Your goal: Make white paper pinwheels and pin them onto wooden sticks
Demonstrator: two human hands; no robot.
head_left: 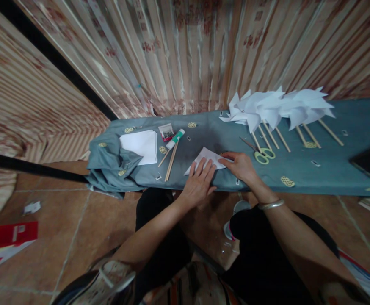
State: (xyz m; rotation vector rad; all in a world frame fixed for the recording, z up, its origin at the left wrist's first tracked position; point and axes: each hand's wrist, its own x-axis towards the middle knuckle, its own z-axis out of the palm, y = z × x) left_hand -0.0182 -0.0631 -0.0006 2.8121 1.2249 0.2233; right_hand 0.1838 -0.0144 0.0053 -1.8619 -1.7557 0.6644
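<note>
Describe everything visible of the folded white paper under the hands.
The folded paper is plain white, thin-looking and roughly triangular, with one corner pointing away from the person and another reaching out to the left. It lies on the grey-blue cloth. The left hand presses spread fingers over its near part, hiding some of that edge; the right hand has its fingertips at the right-hand corner. How many layers it has cannot be told.
</note>
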